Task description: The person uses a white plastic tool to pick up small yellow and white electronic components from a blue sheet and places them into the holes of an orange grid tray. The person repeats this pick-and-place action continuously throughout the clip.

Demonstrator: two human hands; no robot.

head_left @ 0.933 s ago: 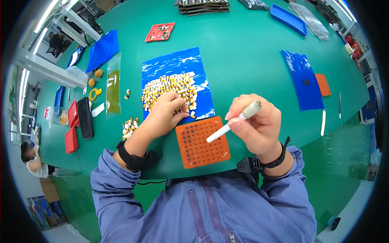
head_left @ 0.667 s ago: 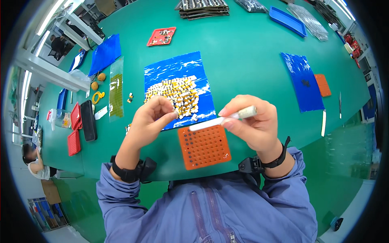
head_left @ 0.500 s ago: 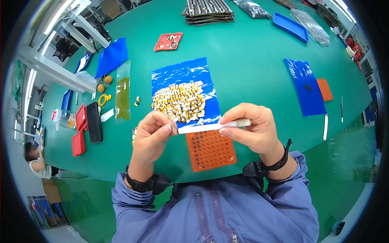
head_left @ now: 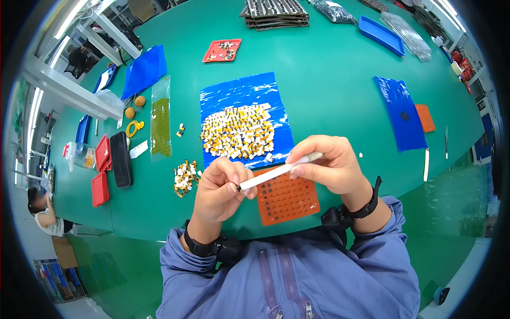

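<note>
A white pen-like stick slants across in front of me, its left end lower. My right hand is closed round its upper end, thumb and fingers pinching it. At its lower end, my left hand is closed in a pinch, with a small dark bit showing by the fingertips; I cannot make out what it is. Under the stick lies an orange pegboard-like tray, with small dark round pieces along its left columns. Beyond it, a heap of small white-and-yellow parts covers the near half of a blue sheet.
A smaller heap of parts lies left of my left hand. Farther left are a black case, red trays and yellow scissors. On the right lie another blue sheet, a second orange tray and tweezers.
My left hand has shifted right and slightly nearer me, and its fingers have curled in more. The stick has gone from almost level to slanted, its left end lower.
</note>
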